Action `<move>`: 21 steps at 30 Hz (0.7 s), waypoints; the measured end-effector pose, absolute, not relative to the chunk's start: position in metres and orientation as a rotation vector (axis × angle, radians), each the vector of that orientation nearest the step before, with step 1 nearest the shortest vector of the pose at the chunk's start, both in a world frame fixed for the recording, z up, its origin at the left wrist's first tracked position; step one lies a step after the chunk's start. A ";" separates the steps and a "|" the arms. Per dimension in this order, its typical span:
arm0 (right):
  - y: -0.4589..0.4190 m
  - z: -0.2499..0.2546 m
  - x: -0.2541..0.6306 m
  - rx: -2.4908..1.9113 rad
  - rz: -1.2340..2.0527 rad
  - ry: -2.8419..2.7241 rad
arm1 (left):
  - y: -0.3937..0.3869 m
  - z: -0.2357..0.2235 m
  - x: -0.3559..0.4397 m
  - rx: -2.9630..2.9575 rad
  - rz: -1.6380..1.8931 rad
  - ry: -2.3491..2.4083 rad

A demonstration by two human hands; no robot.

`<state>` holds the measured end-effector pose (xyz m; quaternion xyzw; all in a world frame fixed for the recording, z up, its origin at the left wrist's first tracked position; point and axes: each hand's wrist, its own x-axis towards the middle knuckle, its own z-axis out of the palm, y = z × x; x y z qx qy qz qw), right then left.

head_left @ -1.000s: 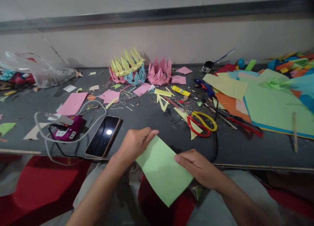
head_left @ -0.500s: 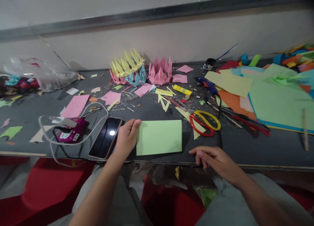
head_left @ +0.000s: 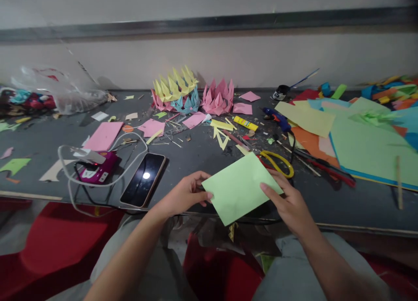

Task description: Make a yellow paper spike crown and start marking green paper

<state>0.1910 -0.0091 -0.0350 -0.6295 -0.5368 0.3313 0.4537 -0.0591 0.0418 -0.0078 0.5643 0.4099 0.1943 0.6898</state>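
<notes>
A light green paper rectangle (head_left: pixel 240 188) is tilted above the near edge of the grey table (head_left: pixel 196 148). My left hand (head_left: pixel 184 194) pinches its left corner with thumb and fingers. My right hand (head_left: pixel 287 201) grips its right side, thumb on top. Just behind the paper lie scissors with red and yellow handles (head_left: pixel 277 162), partly hidden by it. A black phone (head_left: pixel 143 179) lies face up to the left of my left hand.
Folded paper crowns in yellow, blue (head_left: pixel 174 90) and pink (head_left: pixel 218 96) stand at the back. Coloured sheets (head_left: pixel 369 140) pile on the right. A glue stick (head_left: pixel 245 123), a blue glue gun (head_left: pixel 276 117), a purple device with white cable (head_left: pixel 96 168), pink sheets (head_left: pixel 103 135) and scraps litter the table.
The green paper lay flat on the table under my left hand; now both hands hold it lifted and turned at an angle. My right hand rose from the table edge onto the paper.
</notes>
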 end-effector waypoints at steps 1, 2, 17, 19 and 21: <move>-0.008 -0.036 0.190 -1.550 0.811 -1.314 | 0.037 -0.010 -0.059 1.261 0.436 0.918; -0.008 -0.036 0.189 -1.539 0.820 -1.310 | 0.032 -0.012 -0.059 1.290 0.444 0.931; 0.034 -0.030 0.170 -1.439 1.203 -1.644 | 0.017 -0.028 -0.051 2.546 0.595 1.119; 0.043 -0.030 0.169 -1.425 1.171 -1.742 | 0.019 -0.032 -0.047 2.559 0.529 1.144; 0.055 -0.029 0.164 -1.413 1.065 -1.861 | 0.023 -0.038 -0.044 2.553 0.464 1.203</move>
